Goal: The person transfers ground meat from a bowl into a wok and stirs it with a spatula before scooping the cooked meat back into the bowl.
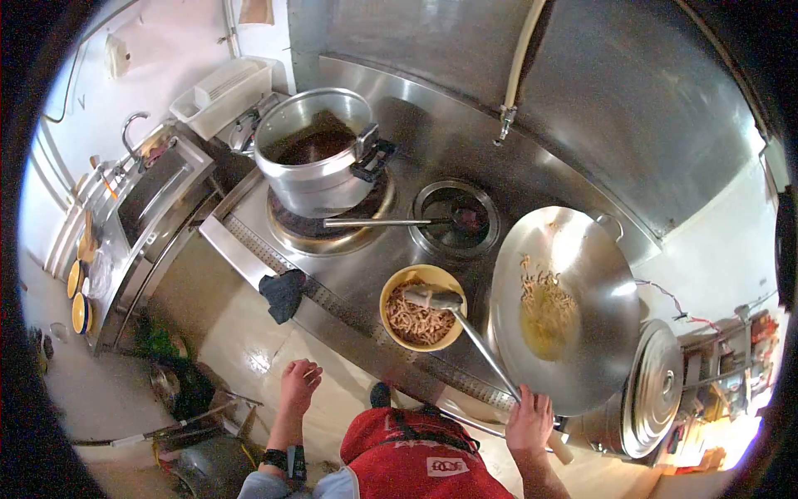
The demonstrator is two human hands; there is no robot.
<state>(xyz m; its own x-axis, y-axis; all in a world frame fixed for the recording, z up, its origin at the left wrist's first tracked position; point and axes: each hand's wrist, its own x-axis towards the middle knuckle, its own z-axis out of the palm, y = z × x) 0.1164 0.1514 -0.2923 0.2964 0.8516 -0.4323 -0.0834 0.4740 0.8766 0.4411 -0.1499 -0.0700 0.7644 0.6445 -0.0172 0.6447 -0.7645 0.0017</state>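
Note:
My right hand (529, 422) is wrapped round the handle of a long metal ladle (486, 353). The ladle's head rests over a yellow bowl (387, 333) filled with brown shredded food (420, 323). Beside the bowl, a large wok (598, 308) stands tilted, with yellowish oil (547, 328) and some shreds of the same food inside. My left hand (301, 384) hangs over the floor in front of the counter, its fingers slightly curled and apart, holding nothing.
A big metal pot (320, 187) with dark contents sits on the left burner. Another ladle (382, 222) lies across to a round well (455, 220). A dark cloth (283, 295) hangs on the counter's front edge. Stacked lids (661, 387) stand at the right. A hose (522, 66) hangs above.

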